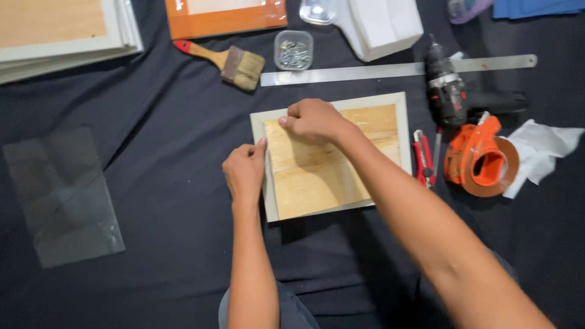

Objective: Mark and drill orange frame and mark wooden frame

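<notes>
Picture frame [332, 159], pale-rimmed with a plywood back facing up, is laid face down at the centre of a black cloth [164, 152]. Its left rail is touched by the left hand [245, 172], whose fingers are curled and whose thumb tip is pressed on the rim at 9 o'clock of the frame. The upper left corner, at 11 o'clock, is covered by the right hand [314, 119], fingers bent and pressed down on the plywood; whether anything is pinched cannot be told. At 3 o'clock a red utility knife [421, 159] and an orange tape dispenser [480, 159] are seen; at 12 o'clock a steel ruler [365, 72], a tub of screws [294, 50] and a paintbrush [226, 61]. A glass pane [61, 196] is laid at 9 o'clock.
</notes>
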